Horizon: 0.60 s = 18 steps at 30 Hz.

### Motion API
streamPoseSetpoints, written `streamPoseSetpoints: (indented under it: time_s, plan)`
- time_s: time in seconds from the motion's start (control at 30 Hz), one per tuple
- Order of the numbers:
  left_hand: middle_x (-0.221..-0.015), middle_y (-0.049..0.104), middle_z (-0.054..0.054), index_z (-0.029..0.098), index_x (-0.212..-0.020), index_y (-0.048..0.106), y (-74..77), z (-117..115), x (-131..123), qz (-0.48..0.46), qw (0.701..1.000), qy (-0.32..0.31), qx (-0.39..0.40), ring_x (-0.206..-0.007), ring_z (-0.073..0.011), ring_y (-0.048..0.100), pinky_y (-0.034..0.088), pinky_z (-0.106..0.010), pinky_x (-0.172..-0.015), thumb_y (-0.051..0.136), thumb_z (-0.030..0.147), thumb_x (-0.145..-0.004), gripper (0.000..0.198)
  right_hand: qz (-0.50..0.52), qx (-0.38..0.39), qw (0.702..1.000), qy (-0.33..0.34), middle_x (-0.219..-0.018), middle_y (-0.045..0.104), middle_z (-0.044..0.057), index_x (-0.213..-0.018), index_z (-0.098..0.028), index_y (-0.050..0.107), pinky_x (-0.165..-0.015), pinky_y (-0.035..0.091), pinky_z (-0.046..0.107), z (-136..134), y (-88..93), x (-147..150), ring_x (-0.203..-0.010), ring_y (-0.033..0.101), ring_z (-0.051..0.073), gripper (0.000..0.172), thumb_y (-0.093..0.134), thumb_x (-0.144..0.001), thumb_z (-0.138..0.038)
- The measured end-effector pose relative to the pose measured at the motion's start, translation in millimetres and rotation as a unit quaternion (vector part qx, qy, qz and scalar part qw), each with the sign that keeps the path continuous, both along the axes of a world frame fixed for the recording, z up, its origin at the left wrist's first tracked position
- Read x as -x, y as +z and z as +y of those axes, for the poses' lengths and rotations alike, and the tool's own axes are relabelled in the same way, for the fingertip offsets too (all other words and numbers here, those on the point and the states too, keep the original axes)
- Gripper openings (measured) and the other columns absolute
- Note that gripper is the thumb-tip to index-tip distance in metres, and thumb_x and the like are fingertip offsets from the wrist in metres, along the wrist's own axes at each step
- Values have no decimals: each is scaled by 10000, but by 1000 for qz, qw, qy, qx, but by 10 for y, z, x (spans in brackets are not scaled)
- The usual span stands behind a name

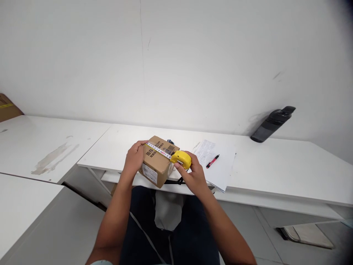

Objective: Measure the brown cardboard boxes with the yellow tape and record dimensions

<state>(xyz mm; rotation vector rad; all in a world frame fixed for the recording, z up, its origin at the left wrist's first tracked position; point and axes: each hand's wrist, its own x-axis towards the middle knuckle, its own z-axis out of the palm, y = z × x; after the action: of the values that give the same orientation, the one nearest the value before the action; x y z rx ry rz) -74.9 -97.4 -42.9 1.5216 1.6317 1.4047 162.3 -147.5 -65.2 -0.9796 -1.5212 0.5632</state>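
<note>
A small brown cardboard box with printed labels sits at the front edge of a white table. A white measuring tape blade is stretched across the box's top. My left hand rests on the box's left side and pins the tape's end with closed fingers. My right hand grips the yellow tape measure case at the box's right corner. A black strap hangs from the case below the box.
White sheets of paper lie right of the box with a red and black pen on them. A dark bottle leans on the wall at the back right. More white tables stand to the left, with a cardboard box at the far left.
</note>
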Motion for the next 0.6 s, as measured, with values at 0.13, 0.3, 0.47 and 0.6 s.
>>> streamPoseSetpoints:
  time_s: [0.13,0.3,0.47,0.6]
  plan:
    - [-1101,762,-19,290,-1090,789,43,-8,-14,3,1000,6,14,-952,-254,655,486,-348,-803,464,268,-864,397,9,8,1000,-10,-1151,711,75,-1227,-229,600,-866,569,373,-6,-27,2,-1013,673,234,451,715,-847,-442]
    - [-1091,771,-19,289,-1076,798,59,32,9,13,1000,16,16,-949,-253,660,476,-333,-782,472,273,-849,397,22,24,999,-22,-1116,722,67,-1215,-225,621,-845,569,356,-17,-24,-1,-978,680,228,437,713,-848,-443]
    - [-1077,773,-4,297,-1078,795,61,59,29,23,999,25,34,-937,-240,659,487,-326,-783,460,284,-849,407,5,29,999,-18,-1140,716,68,-1234,-227,608,-850,565,347,-47,-29,-81,-989,678,223,440,708,-860,-435]
    - [-1137,763,-9,269,-1079,792,68,47,8,6,999,14,33,-1017,-237,666,505,-342,-870,454,275,-854,406,0,42,999,-23,-1136,709,68,-1244,-229,579,-830,562,342,-72,-65,-132,-970,679,214,445,699,-869,-436]
